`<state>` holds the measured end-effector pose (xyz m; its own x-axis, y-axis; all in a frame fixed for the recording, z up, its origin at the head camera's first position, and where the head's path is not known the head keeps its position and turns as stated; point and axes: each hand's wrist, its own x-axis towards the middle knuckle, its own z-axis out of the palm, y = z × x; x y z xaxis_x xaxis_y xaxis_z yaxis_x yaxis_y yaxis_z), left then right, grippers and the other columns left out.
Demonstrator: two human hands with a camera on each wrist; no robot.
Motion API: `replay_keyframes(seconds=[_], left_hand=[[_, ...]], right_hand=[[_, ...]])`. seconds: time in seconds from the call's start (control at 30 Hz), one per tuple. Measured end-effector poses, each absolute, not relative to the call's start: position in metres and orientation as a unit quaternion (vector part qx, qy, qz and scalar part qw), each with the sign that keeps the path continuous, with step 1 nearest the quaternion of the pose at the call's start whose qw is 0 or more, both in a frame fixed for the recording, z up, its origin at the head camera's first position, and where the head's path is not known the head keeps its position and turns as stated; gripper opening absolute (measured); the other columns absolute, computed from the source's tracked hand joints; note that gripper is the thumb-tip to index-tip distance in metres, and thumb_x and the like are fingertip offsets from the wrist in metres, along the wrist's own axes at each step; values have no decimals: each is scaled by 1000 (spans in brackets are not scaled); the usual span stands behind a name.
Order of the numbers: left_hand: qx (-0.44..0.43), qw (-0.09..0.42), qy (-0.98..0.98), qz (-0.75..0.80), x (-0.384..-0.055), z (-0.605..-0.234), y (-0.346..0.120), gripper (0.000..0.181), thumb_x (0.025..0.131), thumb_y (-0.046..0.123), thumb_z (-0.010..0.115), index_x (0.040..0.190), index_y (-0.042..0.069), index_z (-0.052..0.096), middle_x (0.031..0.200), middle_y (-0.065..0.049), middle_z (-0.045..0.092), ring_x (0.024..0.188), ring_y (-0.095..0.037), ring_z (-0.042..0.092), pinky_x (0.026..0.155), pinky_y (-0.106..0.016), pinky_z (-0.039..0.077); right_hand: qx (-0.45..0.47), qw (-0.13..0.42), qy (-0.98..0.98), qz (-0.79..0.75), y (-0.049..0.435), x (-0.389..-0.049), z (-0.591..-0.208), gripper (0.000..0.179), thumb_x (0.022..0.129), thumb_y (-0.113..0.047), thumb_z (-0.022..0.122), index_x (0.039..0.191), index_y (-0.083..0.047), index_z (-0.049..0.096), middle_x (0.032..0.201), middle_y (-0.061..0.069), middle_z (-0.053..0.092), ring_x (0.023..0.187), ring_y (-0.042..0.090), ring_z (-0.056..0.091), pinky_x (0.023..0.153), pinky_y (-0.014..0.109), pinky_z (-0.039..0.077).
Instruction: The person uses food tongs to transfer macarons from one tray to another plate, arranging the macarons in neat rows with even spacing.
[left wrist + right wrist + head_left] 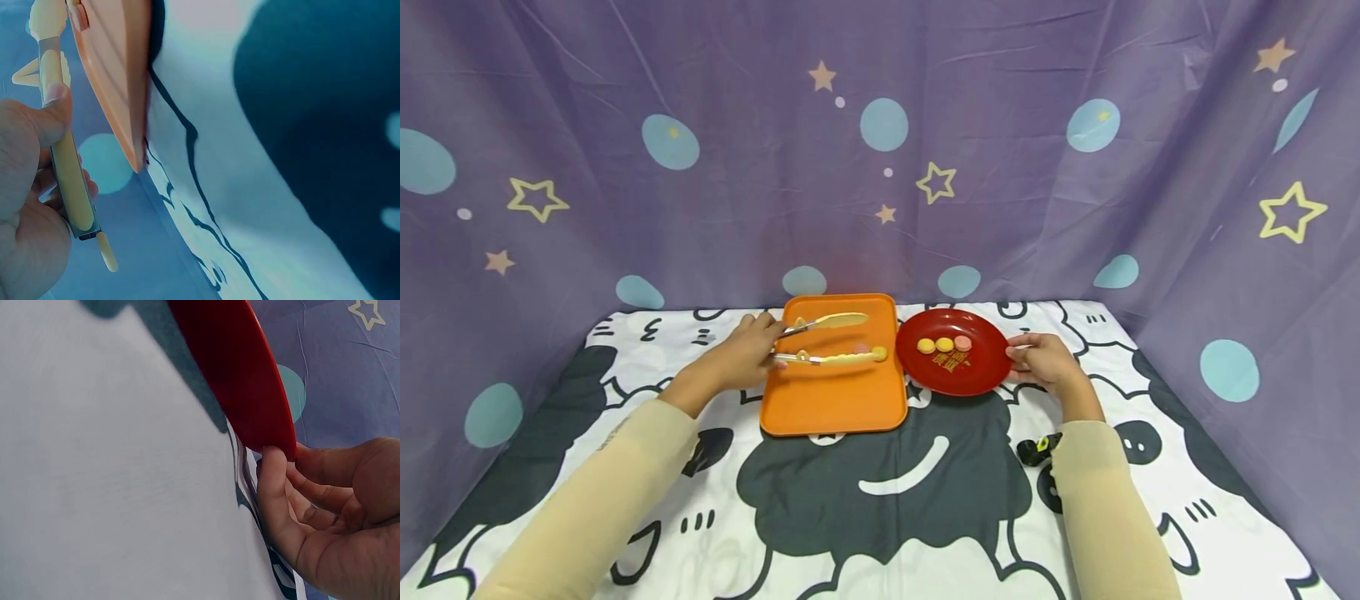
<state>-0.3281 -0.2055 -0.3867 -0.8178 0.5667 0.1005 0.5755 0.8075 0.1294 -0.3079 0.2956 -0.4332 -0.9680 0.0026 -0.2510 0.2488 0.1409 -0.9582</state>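
Observation:
My left hand [747, 350] grips a pair of tongs [842, 320] with cream-yellow tips, their two arms spread apart over an orange tray [831, 408]. In the left wrist view the thumb presses along the handle of the tongs [72, 181]. Close to the lower tip lie a yellow macaron-like piece [879, 354] and a pink one [861, 348], partly hidden by the tip. My right hand [1043, 363] pinches the right rim of a red plate [955, 385] between thumb and fingers. On the plate sit two yellow pieces [944, 344] and a pink piece [962, 342] in a row.
A black-and-white cartoon cloth [887, 517] covers the table. Behind it hangs a purple curtain [880, 242] with stars and dots. Beside the right sleeve is a small black object [1037, 450] with a yellow mark. The plate's left rim is right by the tray's edge.

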Motion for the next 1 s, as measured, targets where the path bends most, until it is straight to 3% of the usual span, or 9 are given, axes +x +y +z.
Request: replay_keyframes(seconds=[1.0], left_hand=[[-295,20,-953,-70,-328,-402,-221,49,95,19,73,136,-4,58,120,-17,56,103,-33,47,93,-51,43]], right_hand=[[86,93,756,-642,297,-309,-435,37,103,-3,56,137,11,49,96,5,68,78,14,69,76,31,60]])
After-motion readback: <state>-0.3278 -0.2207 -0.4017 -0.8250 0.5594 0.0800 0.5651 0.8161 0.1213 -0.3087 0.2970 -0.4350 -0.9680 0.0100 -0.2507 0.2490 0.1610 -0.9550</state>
